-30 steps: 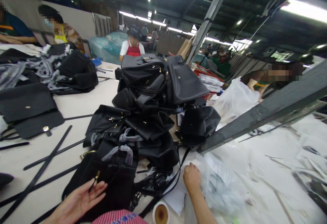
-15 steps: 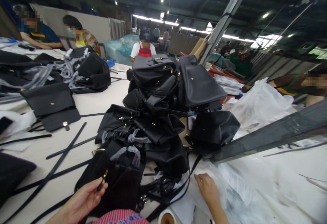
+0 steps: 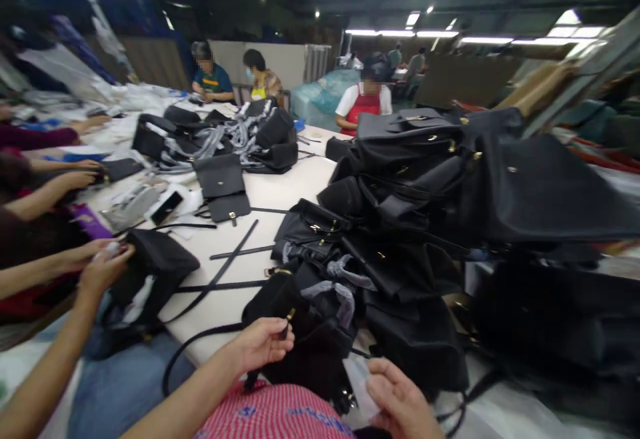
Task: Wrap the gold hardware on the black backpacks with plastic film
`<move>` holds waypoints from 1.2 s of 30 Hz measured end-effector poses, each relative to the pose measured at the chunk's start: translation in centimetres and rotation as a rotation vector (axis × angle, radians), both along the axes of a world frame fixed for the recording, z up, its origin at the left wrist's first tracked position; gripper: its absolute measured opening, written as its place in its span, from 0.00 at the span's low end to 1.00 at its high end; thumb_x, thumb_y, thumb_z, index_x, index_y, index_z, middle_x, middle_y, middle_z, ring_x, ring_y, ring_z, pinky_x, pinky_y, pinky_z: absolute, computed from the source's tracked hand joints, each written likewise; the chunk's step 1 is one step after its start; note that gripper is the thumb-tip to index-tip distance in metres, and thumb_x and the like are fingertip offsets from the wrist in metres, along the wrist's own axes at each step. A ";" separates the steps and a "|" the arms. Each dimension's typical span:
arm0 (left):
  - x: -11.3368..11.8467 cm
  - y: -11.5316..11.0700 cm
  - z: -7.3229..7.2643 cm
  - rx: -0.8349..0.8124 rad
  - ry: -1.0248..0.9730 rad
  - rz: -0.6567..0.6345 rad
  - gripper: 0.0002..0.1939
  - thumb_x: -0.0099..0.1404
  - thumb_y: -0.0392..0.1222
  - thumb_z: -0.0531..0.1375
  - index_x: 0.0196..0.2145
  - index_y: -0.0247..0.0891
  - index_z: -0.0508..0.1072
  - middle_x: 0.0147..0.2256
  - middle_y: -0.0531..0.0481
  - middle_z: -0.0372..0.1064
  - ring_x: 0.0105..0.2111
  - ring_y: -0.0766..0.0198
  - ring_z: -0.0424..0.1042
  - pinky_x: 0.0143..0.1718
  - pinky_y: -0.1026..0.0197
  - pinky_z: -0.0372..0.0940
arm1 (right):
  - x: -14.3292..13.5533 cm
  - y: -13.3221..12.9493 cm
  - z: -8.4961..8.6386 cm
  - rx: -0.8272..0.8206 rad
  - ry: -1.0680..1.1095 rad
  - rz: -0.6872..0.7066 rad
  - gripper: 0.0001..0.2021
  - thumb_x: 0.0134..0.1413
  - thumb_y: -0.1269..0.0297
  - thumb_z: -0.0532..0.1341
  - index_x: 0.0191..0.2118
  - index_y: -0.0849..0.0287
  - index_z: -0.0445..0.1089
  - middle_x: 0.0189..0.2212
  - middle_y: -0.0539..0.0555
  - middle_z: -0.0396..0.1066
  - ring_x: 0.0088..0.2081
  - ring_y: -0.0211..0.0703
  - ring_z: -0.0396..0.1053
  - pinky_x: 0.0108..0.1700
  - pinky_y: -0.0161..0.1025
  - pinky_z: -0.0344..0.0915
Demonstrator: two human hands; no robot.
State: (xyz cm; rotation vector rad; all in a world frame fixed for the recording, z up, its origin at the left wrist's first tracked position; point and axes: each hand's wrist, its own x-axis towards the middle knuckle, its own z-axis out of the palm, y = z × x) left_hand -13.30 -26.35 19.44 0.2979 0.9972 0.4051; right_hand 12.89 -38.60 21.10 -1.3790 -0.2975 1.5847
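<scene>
My left hand pinches a small black pull tab with a gold metal end. It is in front of a black backpack close to my body; whether the tab is joined to the bag I cannot tell. My right hand is closed on a small whitish, half-clear piece of sheet, beside the backpack's lower right side. Wrapped grey handles show on top of this bag. My lap is covered by a red-and-white striped cloth.
A high heap of black bags fills the right side. Loose black straps lie on the white table. At left, a co-worker's hands handle another black bag. More bags lie beyond, near other people.
The view has turned left, bringing nearby co-workers into sight. My right hand has come off the clear plastic at the right to beside the backpack, holding the small sheet. My left still pinches the tab.
</scene>
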 end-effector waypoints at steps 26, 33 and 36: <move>0.4 0.2 -1.7 0.256 0.431 -0.016 0.11 0.49 0.38 0.67 0.18 0.35 0.67 0.15 0.57 0.61 0.18 0.69 0.62 0.23 0.65 0.58 | -12.8 7.5 -2.5 -0.150 -0.121 0.246 0.20 0.29 0.58 0.72 0.32 0.61 0.71 0.25 0.53 0.77 0.28 0.41 0.75 0.29 0.35 0.71; 0.9 -0.4 -2.4 0.289 0.511 0.081 0.13 0.48 0.35 0.67 0.18 0.36 0.64 0.16 0.57 0.61 0.17 0.69 0.62 0.22 0.65 0.58 | -12.7 7.9 -2.4 -0.139 -0.145 0.275 0.17 0.30 0.59 0.72 0.30 0.61 0.72 0.22 0.51 0.76 0.28 0.41 0.75 0.31 0.35 0.71; 1.0 -0.6 -2.6 0.271 0.511 0.100 0.11 0.48 0.33 0.66 0.21 0.36 0.65 0.17 0.57 0.62 0.18 0.69 0.63 0.21 0.65 0.59 | -12.6 8.0 -2.1 -0.143 -0.159 0.307 0.17 0.32 0.60 0.71 0.32 0.61 0.74 0.26 0.54 0.78 0.31 0.45 0.77 0.33 0.37 0.71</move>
